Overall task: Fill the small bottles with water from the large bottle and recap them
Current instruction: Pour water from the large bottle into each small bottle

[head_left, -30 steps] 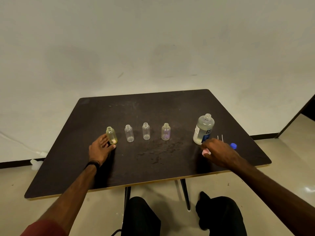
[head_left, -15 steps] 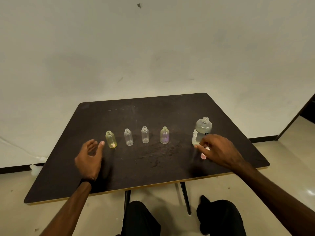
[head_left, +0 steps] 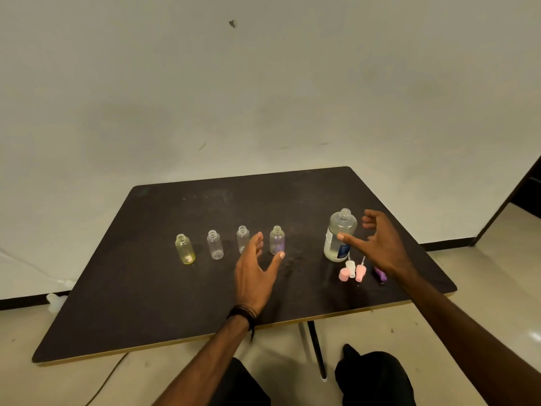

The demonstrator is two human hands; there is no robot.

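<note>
- Since every bottle on the table is uncapped and nothing's being poured yet, I'd say we're right at the start of the filling step, with both hands reaching in.
- Right hand is spread wide, fingers apart, gripping nothing. The thumb tip sits in front of the big bottle, fingers off to its 3 o'clock. Can't tell if it's actually touching yet.
- Left hand is loose too, holding nothing, hovering between the third and fourth small bottles, thumb just at 6 o'clock of the purple bottle.
- Next move, my guess: right hand wraps the big bottle, left steadies or picks up the purple one. Those necks are tiny, so the pour needs a slow tilt or it'll spill.
- Containers: the big bottle stands at about 3 o'clock on the table, looks mostly full of clear liquid, label on the lower part.
- Small ones stand upright in a row running out to its 9 o'clock: purple, then two clear bottles, then the yellow bottle at the far end. All look empty from here, though the yellow one has something pale at the bottom.
- Caps are clustered at 6 o'clock of the big bottle, pink and white, plus a purple one partly behind the right wrist.
</note>
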